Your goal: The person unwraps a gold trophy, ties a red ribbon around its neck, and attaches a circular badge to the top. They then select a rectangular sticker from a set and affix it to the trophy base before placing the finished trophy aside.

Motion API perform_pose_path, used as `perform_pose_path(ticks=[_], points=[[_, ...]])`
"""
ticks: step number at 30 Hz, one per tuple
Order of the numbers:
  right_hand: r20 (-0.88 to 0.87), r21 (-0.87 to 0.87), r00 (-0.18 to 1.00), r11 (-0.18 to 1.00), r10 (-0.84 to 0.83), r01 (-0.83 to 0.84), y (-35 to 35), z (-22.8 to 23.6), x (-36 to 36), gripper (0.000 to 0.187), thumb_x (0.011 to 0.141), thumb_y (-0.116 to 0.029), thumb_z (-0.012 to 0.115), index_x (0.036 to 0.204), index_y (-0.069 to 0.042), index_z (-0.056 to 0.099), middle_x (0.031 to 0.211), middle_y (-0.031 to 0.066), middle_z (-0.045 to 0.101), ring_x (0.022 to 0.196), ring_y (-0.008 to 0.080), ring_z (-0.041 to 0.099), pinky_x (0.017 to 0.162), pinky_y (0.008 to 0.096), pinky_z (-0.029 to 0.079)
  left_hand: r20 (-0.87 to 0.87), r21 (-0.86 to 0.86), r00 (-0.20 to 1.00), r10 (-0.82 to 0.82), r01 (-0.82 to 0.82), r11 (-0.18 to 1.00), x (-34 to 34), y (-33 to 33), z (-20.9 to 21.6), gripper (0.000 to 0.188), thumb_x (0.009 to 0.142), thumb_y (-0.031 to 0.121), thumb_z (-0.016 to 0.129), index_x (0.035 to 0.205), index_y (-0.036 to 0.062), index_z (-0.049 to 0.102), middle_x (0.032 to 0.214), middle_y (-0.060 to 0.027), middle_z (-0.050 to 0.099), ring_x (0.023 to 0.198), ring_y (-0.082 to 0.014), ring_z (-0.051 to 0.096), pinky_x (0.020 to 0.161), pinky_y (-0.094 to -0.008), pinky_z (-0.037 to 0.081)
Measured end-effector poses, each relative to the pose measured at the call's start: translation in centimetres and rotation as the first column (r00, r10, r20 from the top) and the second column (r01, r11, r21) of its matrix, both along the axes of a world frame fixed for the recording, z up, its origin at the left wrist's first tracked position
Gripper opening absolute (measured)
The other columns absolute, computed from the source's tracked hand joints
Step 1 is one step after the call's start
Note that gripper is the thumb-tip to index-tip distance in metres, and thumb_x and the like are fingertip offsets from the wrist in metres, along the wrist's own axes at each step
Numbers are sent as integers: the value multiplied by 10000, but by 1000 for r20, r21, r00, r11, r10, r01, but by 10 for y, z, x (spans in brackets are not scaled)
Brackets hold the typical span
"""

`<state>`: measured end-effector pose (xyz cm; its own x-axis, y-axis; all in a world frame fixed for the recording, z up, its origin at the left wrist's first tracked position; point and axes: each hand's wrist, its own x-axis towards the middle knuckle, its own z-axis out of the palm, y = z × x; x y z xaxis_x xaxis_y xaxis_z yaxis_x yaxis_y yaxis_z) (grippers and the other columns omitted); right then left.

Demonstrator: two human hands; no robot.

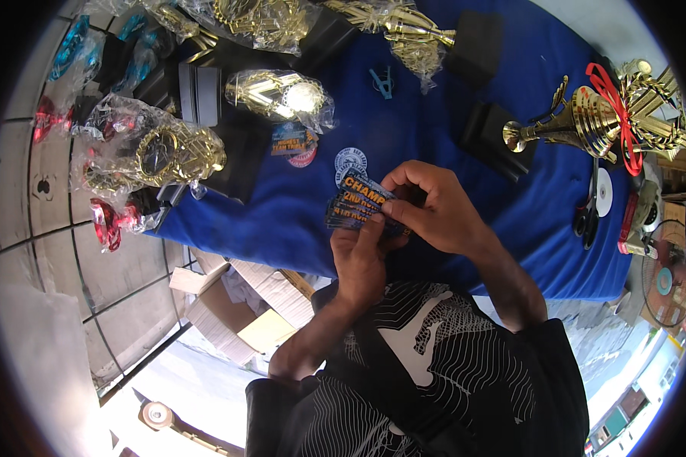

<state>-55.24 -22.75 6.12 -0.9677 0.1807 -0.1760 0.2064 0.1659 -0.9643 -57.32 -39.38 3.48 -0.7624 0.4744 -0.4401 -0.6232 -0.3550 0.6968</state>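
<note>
The left hand (358, 263) grips a fanned stack of dark labels (360, 199) with orange lettering above the blue-covered tabletop (274, 240); the right hand (438, 209) pinches the stack's right end. Clear plastic bags (326, 116) enclose gold trophies (160, 156). An open cardboard box (209, 329) below contains pale, crumpled material. A round, lettered sticker (351, 161) lies just beyond the labels.
</note>
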Motion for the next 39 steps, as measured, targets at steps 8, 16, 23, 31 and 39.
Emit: perform_pose_path(ticks=[8, 16, 23, 31, 39], points=[[74, -147, 994, 986, 85, -74, 10, 2, -2, 148, 931, -30, 630, 1055, 51, 632, 873, 85, 689, 773, 99, 654, 650, 275, 536, 2, -58, 1000, 24, -24, 998, 0, 1, 1, 178, 1017, 127, 646, 1168, 36, 667, 1055, -55, 733, 902, -136, 733, 661, -265, 627], [107, -342, 994, 939, -9, 46, 8, 0, -3, 211, 976, -24, 563, 1156, 83, 593, 1027, 123, 683, 918, 140, 677, 762, 293, 587, 32, -127, 999, 42, -37, 991, 0, 0, 0, 206, 1003, 171, 687, 1153, 30, 676, 1042, -57, 727, 873, -136, 717, 657, -270, 620], [74, -174, 992, 980, 107, -92, 7, -8, 0, 231, 976, -36, 563, 1171, 84, 596, 994, 121, 684, 926, 122, 666, 751, 276, 574, 26, -103, 998, 57, -54, 993, 1, 3, -1, 163, 1001, 133, 678, 1138, 46, 690, 1020, -48, 747, 858, -121, 733, 641, -246, 618], [162, -434, 984, 901, 74, 4, 10, -7, 2, 183, 984, -78, 578, 1102, 58, 613, 895, 81, 689, 760, 91, 664, 595, 268, 513, 49, -51, 998, 29, -26, 998, 4, 3, -2, 203, 1013, 175, 664, 1133, 12, 679, 1026, -69, 724, 863, -142, 715, 663, -275, 623], [201, -352, 972, 935, 123, -46, 13, -7, 1, 157, 1004, -92, 578, 1081, 42, 606, 890, 83, 695, 709, 95, 674, 584, 259, 510, 36, -56, 999, 12, -10, 998, 2, 1, -7, 204, 1022, 139, 604, 1174, 21, 672, 1096, -100, 744, 948, -219, 754, 721, -308, 626]])
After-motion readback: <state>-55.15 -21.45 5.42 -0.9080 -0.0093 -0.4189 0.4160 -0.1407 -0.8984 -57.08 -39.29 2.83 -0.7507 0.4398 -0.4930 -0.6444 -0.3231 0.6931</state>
